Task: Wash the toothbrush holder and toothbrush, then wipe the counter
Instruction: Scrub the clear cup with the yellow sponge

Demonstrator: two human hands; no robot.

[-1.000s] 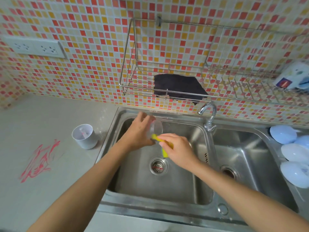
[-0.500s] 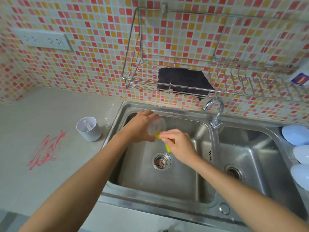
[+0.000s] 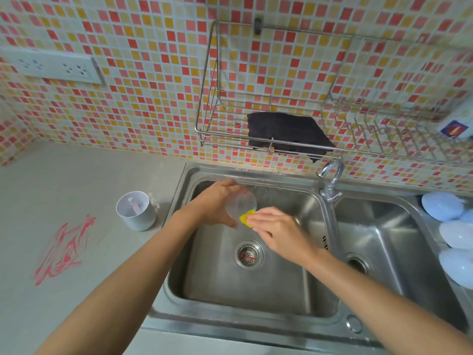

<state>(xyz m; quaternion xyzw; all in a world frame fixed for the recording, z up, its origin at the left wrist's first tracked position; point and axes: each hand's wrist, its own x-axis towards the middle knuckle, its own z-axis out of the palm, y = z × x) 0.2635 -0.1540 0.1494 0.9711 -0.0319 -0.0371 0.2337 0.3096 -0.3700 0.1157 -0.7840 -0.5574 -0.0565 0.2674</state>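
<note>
My left hand (image 3: 213,204) grips a clear plastic cup (image 3: 242,204) over the left sink basin (image 3: 245,290), its mouth turned toward my right hand. My right hand (image 3: 279,230) presses a yellow sponge (image 3: 246,218) against the cup's rim; most of the sponge is hidden under the fingers. A white toothbrush holder (image 3: 135,211) stands upright on the grey counter (image 3: 64,180) just left of the sink, with a pale toothbrush (image 3: 134,204) lying inside it. Red scribble marks (image 3: 64,249) stain the counter further left.
A faucet (image 3: 331,180) stands between the two basins. A wire rack (image 3: 268,139) on the tiled wall holds a dark cloth (image 3: 286,131). Pale blue bowls (image 3: 450,226) lie upside down at the right edge. A wall socket (image 3: 53,69) is at upper left.
The sponge hand has shifted slightly along the cup's rim and now covers more of the sponge. The camera has tilted, so the scene sits a little differently in frame.
</note>
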